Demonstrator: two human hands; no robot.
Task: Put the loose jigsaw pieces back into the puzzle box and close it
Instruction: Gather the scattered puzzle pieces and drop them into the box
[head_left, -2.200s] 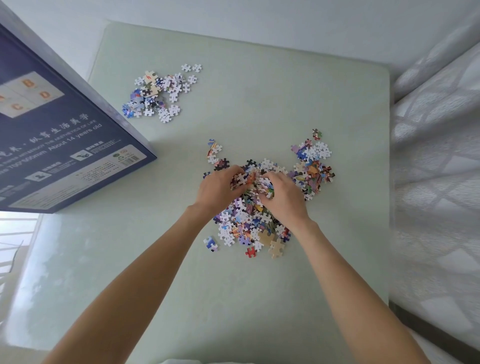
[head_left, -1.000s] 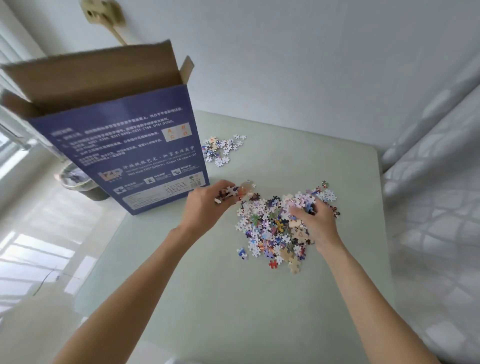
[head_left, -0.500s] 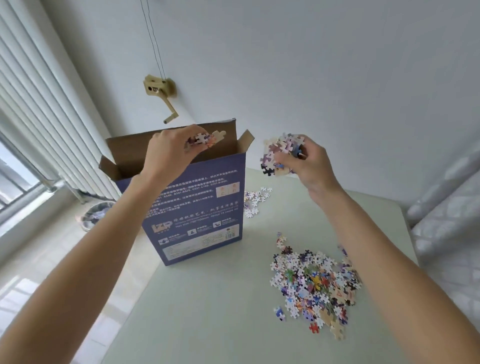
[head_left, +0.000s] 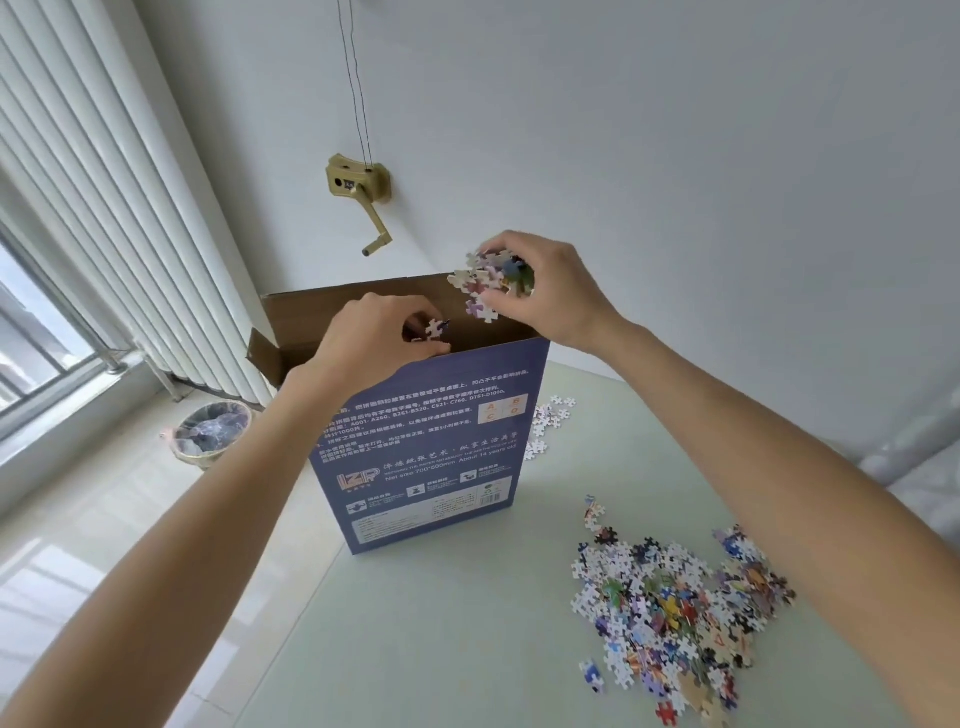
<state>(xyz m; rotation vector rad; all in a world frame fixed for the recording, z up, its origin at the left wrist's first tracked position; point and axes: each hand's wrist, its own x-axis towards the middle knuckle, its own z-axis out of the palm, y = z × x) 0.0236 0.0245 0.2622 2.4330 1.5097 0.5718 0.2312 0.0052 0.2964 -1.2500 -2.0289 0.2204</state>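
The blue puzzle box (head_left: 431, 457) stands upright on the pale green table (head_left: 441, 634), its brown top flaps open. My left hand (head_left: 374, 343) is at the box's open mouth, pinching a few jigsaw pieces (head_left: 434, 328). My right hand (head_left: 545, 291) hovers just above the opening's right end, shut on a clump of pieces (head_left: 483, 283). A large heap of loose pieces (head_left: 670, 608) lies on the table at the right, under my right forearm. A smaller scatter of pieces (head_left: 548, 423) shows behind the box.
A woven waste bin (head_left: 210, 434) stands on the floor left of the table, below a window with vertical blinds (head_left: 104, 208). A brass crank handle (head_left: 363, 192) hangs on the wall behind the box. Pale fabric (head_left: 924, 467) borders the table's right edge.
Both hands scooped pieces from the heap and rose to the box's mouth. Since half a second ago, the left hand dipped to the opening and the right hand moved left, over it.
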